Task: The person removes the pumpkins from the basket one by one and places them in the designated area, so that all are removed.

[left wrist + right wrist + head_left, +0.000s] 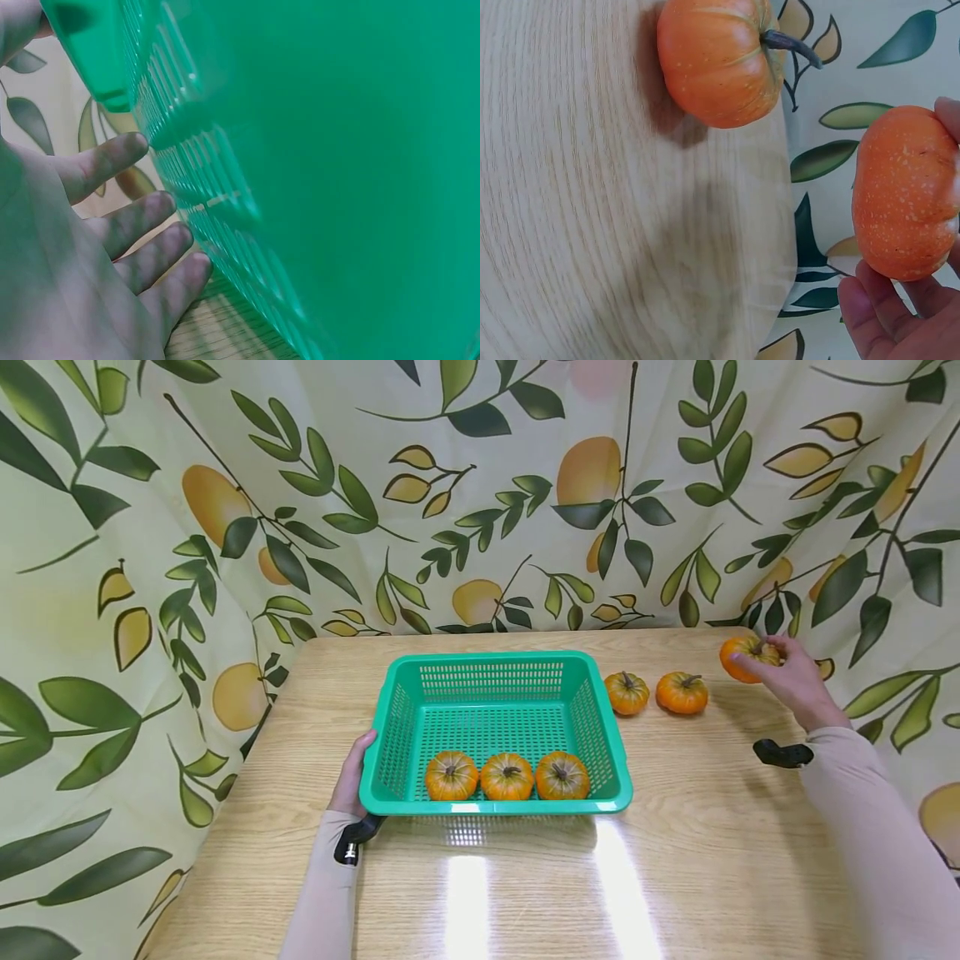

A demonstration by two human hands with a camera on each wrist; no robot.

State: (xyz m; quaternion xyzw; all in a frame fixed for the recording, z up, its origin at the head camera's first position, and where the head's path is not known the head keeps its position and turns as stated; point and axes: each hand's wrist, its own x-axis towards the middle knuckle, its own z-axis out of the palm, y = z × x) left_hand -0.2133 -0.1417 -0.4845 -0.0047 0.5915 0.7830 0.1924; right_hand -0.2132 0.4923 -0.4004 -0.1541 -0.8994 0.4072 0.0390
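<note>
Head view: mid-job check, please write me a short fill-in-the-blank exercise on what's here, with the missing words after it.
1. The basket holds ____ pumpkins.
2. Beside the basket, ____ loose pumpkins rest on the table.
3. The held pumpkin is in the right hand, and its colour is ____.
4. The left hand is at the basket's ____ side in the head view.

Missing words: three; two; orange; left.

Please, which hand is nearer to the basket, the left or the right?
The left hand. It touches the basket on its left side; the right hand is apart, farther right, holding a pumpkin.
</note>
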